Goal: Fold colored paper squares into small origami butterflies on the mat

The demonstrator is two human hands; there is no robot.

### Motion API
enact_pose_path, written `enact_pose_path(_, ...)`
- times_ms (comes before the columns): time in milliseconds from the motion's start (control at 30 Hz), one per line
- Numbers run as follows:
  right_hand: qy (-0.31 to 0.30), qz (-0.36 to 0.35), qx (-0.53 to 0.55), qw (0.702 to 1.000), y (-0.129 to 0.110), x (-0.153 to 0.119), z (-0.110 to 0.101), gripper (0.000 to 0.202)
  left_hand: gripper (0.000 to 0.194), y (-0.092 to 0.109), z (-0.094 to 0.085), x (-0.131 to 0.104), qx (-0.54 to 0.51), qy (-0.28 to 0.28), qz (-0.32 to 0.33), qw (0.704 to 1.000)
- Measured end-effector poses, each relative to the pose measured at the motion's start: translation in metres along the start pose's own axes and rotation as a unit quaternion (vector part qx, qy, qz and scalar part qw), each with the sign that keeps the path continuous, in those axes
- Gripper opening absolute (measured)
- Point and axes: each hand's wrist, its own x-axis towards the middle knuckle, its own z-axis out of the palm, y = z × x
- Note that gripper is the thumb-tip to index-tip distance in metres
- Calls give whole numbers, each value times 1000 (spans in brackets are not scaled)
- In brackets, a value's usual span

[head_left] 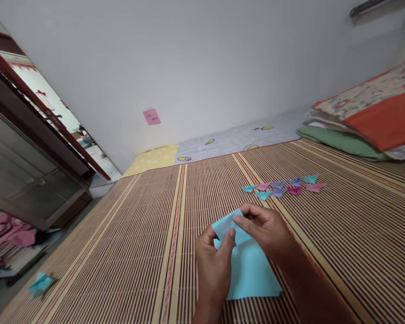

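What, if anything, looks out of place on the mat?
One folded teal paper lies alone near the left edge of the mat, away from the two rows of small folded papers. I see no spill or tear.

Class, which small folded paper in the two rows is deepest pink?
The magenta paper in the nearer row, between a purple one and a paler pink one; its pink is strongest.

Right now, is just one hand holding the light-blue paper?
No, the left hand and the right hand both hold the light-blue paper, each with its thumb on the near side.
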Motion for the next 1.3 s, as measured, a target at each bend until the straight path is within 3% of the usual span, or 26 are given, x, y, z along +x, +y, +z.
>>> enact_pose_path(133, 27, 13, 5, 1000, 0, 0, -1, 30, 29, -1, 2, -2, -5, -34, -12, 999)
enact_pose_path(467, -10, 25, 29, 999, -1, 0, -6, 32, 38, 9, -6, -1, 8, 16, 46, 999)
enact_pose_path(567, 12, 14, 13, 1000, 0, 0, -4, 29, 36, 7, -4, 0, -10, 18, 31, 999)
enact_pose_path(733, 48, -4, 7, 999, 0, 0, 3, 26, 30, 1, 2, 1, -85, -20, -58, 995)
enact_pose_path(933, 109, 1, 17, 994, 5, 4, 0, 27, 30, 0, 1, 3, -87, -22, -56, 994)
enact_pose_path(1033, 158, 4, 45, 986, 12, 7, -9, 26, 32, 2, 1, 4, -142, -35, -80, 986)
enact_pose_path(1133, 112, -7, 70, 991, 16, 8, -17, 25, 29, 8, 1, 4, -262, -78, -150, 950)
enact_pose_path(1233, -25, -29, 86, 996, 13, 5, -19, 31, 28, 8, 2, 5, -388, -160, -237, 876)
enact_pose_path(1300, -79, -44, 88, 992, 11, 3, -17, 31, 29, 3, 3, 5, -443, -217, -280, 823)
